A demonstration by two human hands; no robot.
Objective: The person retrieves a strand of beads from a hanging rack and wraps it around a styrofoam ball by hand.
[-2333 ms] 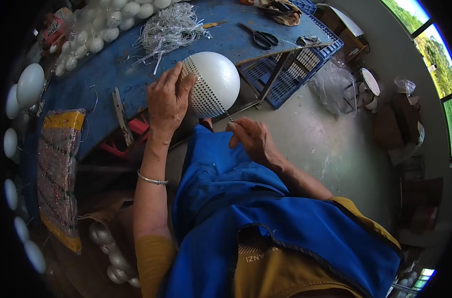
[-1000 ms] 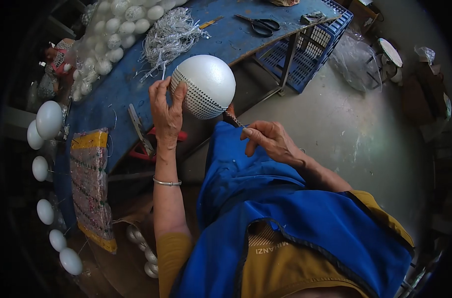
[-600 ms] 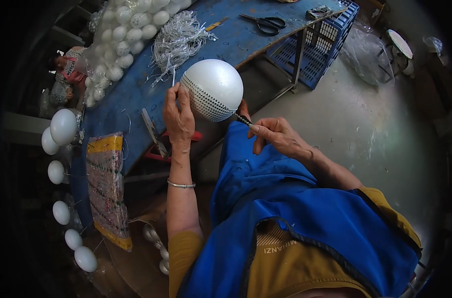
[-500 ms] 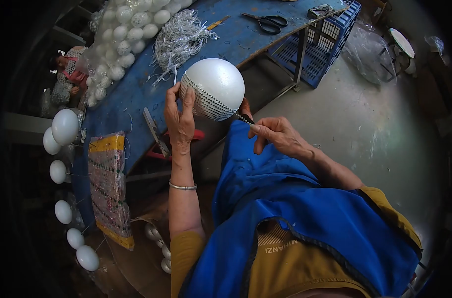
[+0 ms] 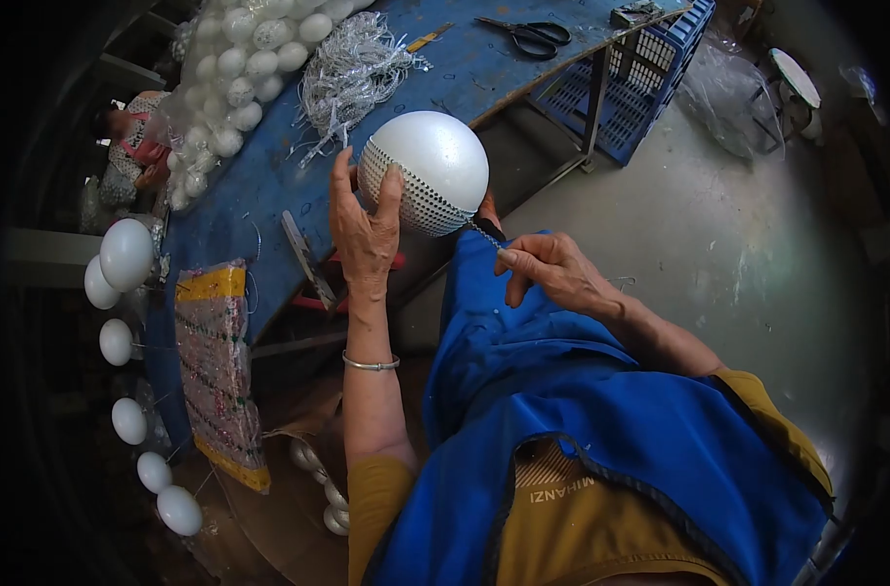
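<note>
A shiny white ball [image 5: 437, 148] is held up in front of me, above my lap. Rows of small dark-and-silver beads [image 5: 414, 198] wrap its lower left side. My left hand [image 5: 369, 232] supports the ball from the left, its thumb side pressing on the beaded rows. From the ball's lower right a short bead strand [image 5: 486, 235] stretches to my right hand [image 5: 554, 272], which pinches its end between thumb and index finger. The underside of the ball is hidden.
On the blue table [image 5: 445, 93] lie a bundle of silvery tinsel strings [image 5: 352, 73], black scissors [image 5: 533, 39] and a bag of white balls [image 5: 232, 88]. A packet [image 5: 215, 366] hangs at the near edge. White balls [image 5: 127, 254] line the left. A blue crate [image 5: 631, 117] stands beyond; another person [image 5: 142, 146] sits far left.
The ball and my left hand have shifted slightly right in view, and the left fingers sit a little differently on the beads. My right hand still pinches the strand, nearly unmoved.
</note>
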